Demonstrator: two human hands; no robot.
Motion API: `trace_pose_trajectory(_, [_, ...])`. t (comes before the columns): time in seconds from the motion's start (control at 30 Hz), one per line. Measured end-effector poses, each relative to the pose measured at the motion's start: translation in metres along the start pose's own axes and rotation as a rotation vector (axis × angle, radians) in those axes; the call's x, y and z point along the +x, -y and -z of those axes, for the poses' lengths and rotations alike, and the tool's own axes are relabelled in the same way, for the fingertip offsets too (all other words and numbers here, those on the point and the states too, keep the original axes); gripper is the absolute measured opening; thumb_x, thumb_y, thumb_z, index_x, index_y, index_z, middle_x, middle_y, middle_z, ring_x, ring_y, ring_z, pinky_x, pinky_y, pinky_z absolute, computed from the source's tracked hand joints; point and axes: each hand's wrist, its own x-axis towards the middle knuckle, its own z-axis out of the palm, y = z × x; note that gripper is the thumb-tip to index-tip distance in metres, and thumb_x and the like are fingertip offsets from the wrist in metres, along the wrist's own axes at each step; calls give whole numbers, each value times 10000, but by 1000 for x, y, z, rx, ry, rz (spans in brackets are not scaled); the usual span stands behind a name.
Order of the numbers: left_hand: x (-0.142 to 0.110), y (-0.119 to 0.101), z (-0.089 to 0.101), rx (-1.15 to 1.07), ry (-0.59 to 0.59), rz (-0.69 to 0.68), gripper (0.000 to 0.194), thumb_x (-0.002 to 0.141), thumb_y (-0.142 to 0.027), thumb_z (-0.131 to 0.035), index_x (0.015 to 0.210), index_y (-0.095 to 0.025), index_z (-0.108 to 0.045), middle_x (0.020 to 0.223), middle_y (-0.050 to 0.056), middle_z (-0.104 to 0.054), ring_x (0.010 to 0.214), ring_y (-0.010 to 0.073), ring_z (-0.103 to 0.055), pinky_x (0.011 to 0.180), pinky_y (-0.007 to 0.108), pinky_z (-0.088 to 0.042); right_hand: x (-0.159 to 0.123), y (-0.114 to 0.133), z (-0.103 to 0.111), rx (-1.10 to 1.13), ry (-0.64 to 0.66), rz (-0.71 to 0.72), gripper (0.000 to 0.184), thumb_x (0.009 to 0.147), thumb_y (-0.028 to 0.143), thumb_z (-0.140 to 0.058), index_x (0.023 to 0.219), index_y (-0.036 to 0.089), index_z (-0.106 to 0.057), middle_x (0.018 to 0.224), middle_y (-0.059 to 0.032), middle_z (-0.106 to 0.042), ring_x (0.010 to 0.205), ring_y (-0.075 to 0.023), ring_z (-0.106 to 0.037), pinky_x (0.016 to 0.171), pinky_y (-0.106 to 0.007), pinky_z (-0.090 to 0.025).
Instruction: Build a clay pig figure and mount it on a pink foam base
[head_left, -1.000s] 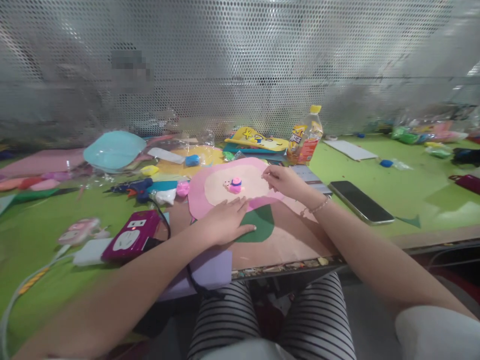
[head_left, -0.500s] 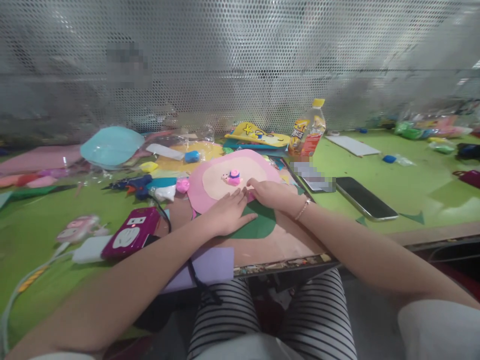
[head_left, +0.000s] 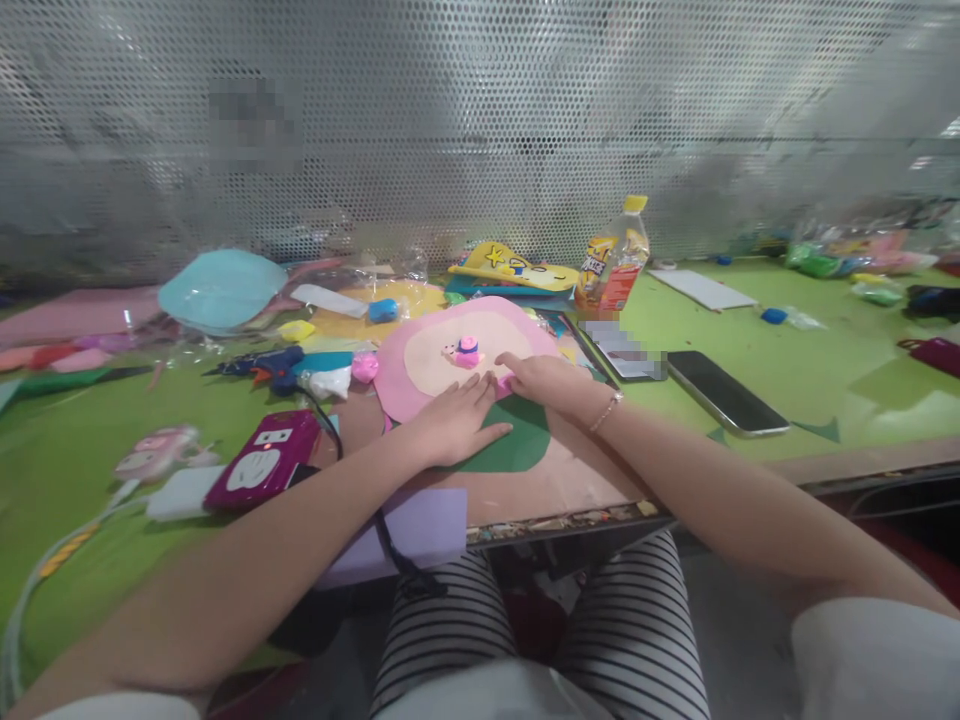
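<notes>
My left hand (head_left: 454, 424) lies flat with fingers stretched out on the near edge of a pink felt piece (head_left: 397, 380) and on a green felt shape (head_left: 517, 445). My right hand (head_left: 544, 379) rests beside it on the pink felt's near right edge, fingers curled down against the felt. A cream oval (head_left: 442, 355) sits on the pink felt, and a small pink and blue clay figure (head_left: 465, 351) stands on it, just beyond both hands. All of this lies on a tan sheet (head_left: 555, 480) at the table's front edge.
A blue glue gun (head_left: 270, 366), a magenta power strip (head_left: 262, 468) and a white adapter (head_left: 176, 495) lie to the left. A juice bottle (head_left: 616, 258), a phone (head_left: 724, 392) and a yellow felt piece (head_left: 517, 268) sit to the right and behind. A perforated metal screen (head_left: 480, 120) backs the green table (head_left: 810, 370).
My right hand came down from the far right rim of the pink felt to its near edge, next to my left hand. The left hand stayed put.
</notes>
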Motion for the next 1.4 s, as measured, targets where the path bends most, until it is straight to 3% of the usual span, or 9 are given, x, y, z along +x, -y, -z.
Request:
trace_pose_trajectory(0.3, [-2,1,1,8,-1,-8,711,910,-539,-218,1437,-66,-162,1504,181,-111,1391,276,-124,1096,442,-187,2,-11,4,65,-5,2,444,879,285,-413,1307,175,-375,900,-112,-673,801,-230,-637,612,-257,-380])
trace_pose_trajectory(0.5, [-2,2,-1,29,-26,-15,705,909,-538,-233,1418,-50,-226,1484,186,-217,1389,268,-144,1102,425,-179,2,-19,2,98,-9,0,454,870,285,-427,1310,177,-384,924,-105,-675,804,-219,-628,609,-251,-366])
trace_pose_trajectory(0.7, [-1,3,-2,52,-17,-5,721,909,-550,-214,1413,-35,-236,1489,188,-194,1387,261,-156,1109,384,-159,5,-30,2,64,-13,-27,458,862,266,-427,1309,171,-404,908,-117,-681,788,-222,-625,646,-266,-364])
trace_pose_trajectory(0.9, [-2,3,0,81,-13,-15,717,915,-543,-204,1415,-30,-226,1492,189,-176,1387,253,-162,1108,368,-153,5,-45,3,128,-93,-99,365,853,219,-424,1202,131,-486,921,-116,-673,816,-207,-610,674,-264,-374])
trace_pose_trajectory(1.03, [-2,3,-1,87,-20,-20,729,913,-556,-196,1414,-28,-233,1490,188,-187,1386,257,-163,1107,368,-160,8,-42,4,311,-162,-172,265,879,311,-430,1056,142,-531,898,-80,-662,746,-161,-581,636,-240,-374])
trace_pose_trajectory(1.13, [-1,4,-2,92,-17,-15,732,911,-564,-191,1415,-35,-234,1491,181,-195,1387,260,-156,1111,372,-157,10,-32,1,277,-167,-141,271,860,389,-476,982,160,-557,872,-67,-653,764,-173,-573,664,-256,-378])
trace_pose_trajectory(1.27, [-1,4,-2,99,1,-6,738,909,-573,-178,1418,-40,-227,1496,176,-181,1389,261,-144,1114,366,-150,9,-22,-8,125,-185,-36,374,898,396,-412,1124,125,-536,1046,-140,-603,964,-227,-531,805,-317,-381])
trace_pose_trajectory(1.4, [-1,5,-2,94,5,-11,752,904,-584,-158,1421,-40,-216,1498,175,-175,1392,254,-131,1117,358,-140,3,-20,-14,-70,-251,-124,621,901,546,-306,1418,203,-283,1223,-190,-477,1088,-318,-442,864,-438,-349])
